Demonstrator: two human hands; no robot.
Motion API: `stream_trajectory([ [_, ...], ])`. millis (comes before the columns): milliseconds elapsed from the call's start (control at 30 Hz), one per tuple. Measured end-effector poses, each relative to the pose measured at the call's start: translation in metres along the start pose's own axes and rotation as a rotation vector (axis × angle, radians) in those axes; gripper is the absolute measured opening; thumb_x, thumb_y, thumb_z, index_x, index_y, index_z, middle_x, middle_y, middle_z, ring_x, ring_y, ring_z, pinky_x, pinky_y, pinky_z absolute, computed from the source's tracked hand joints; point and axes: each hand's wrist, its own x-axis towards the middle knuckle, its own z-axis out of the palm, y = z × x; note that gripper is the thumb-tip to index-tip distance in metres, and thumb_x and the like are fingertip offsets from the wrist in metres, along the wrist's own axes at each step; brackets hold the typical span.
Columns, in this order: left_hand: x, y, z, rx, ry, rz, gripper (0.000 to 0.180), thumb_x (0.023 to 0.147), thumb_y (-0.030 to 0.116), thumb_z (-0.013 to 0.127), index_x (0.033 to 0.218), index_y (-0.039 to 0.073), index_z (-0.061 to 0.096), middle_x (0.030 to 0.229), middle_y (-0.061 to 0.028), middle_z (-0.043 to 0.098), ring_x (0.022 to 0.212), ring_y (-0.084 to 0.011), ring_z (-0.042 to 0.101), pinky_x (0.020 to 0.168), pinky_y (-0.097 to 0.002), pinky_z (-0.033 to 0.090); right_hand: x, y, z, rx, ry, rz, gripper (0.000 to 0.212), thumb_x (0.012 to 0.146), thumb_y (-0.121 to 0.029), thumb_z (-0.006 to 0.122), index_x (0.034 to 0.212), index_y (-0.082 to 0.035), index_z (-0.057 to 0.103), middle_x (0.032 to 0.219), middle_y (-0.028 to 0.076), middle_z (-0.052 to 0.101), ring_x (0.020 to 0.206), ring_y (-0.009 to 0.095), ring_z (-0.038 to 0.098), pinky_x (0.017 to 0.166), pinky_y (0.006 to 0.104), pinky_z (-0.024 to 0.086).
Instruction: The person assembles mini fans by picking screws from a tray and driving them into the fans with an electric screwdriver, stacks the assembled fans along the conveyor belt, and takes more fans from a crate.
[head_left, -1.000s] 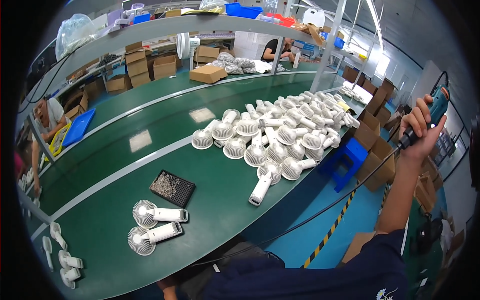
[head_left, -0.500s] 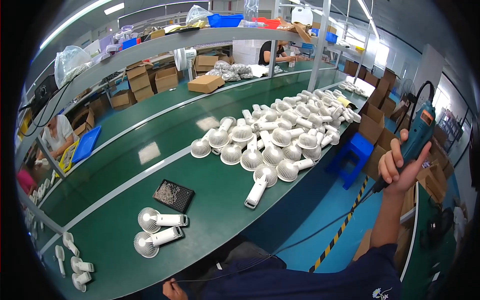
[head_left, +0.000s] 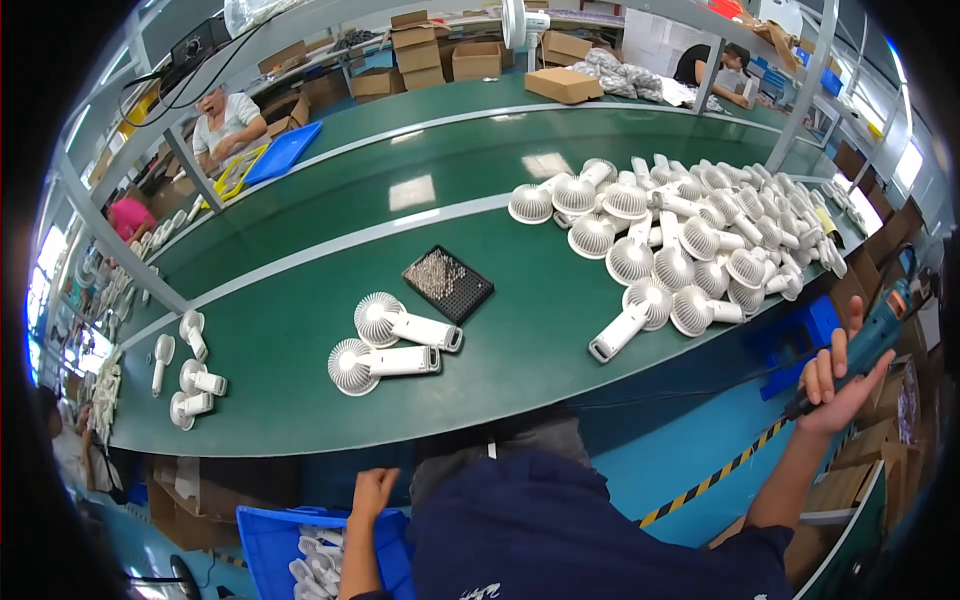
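My right hand [head_left: 836, 385], raised at the right beyond the bench edge, grips a teal electric screwdriver [head_left: 878, 335] with a black lower end. My left hand [head_left: 374, 490] is at the front edge of the green bench, fingers curled, with nothing showing in it. On the bench ahead of it, two white handheld fans [head_left: 398, 366] lie side by side, handles to the right. Just behind them sits a black tray [head_left: 472, 296] of small metal pieces that look like screws. A large pile of white handheld fans [head_left: 690, 230] covers the bench's right part.
More fans [head_left: 190, 380] lie at the bench's left end. A blue bin [head_left: 262, 545] with white parts stands below my left arm. A blue stool [head_left: 800, 345] is beneath the right edge. Co-workers sit across the bench, near a blue tray [head_left: 285, 152] and cardboard boxes [head_left: 563, 85].
My view has swung left and down, so the bench contents appear further right and the blue bin shows. The right hand keeps its grip on the electric screwdriver.
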Motion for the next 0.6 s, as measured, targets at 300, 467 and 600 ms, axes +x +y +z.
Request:
stream_trajectory([
  [300, -0.024, 0.216, -0.049, 0.127, -0.415, 0.638, 0.028, 0.092, 0.031, 0.056, 0.086, 0.005, 0.063, 0.075, -0.0129, 0.061, 0.071, -0.0328, 0.061, 0.065, -0.0414, 0.050, 0.009, 0.032, 0.041, 0.159, 0.064, -0.349, 0.059, 0.095, -0.051, 0.047, 0.125, -0.001, 0.038, 0.080, 0.002, 0.038, 0.052, 0.008, 0.037, 0.048, 0.0231, 0.037],
  [467, 0.032, 0.244, 0.038, 0.204, -0.377, 0.633, 0.047, 0.092, 0.019, 0.054, 0.130, -0.006, 0.042, 0.107, -0.0201, 0.057, 0.102, -0.0333, 0.056, 0.083, -0.0394, 0.049, 0.005, 0.159, 0.148, 0.246, 0.001, -0.223, 0.084, 0.083, -0.071, 0.045, 0.145, -0.018, 0.023, 0.086, 0.001, 0.046, 0.045, 0.008, 0.039, 0.040, 0.0228, 0.035],
  [600, 0.042, 0.226, 0.013, -0.066, -0.404, 0.848, 0.050, 0.088, 0.012, 0.058, 0.132, -0.003, 0.043, 0.129, -0.0227, 0.046, 0.120, -0.0347, 0.048, 0.102, -0.0392, 0.041, 0.009, 0.240, 0.176, 0.226, -0.147, -0.059, 0.087, 0.082, -0.079, 0.033, 0.140, -0.014, 0.028, 0.074, 0.004, 0.046, 0.039, 0.011, 0.038, 0.034, 0.0267, 0.035],
])
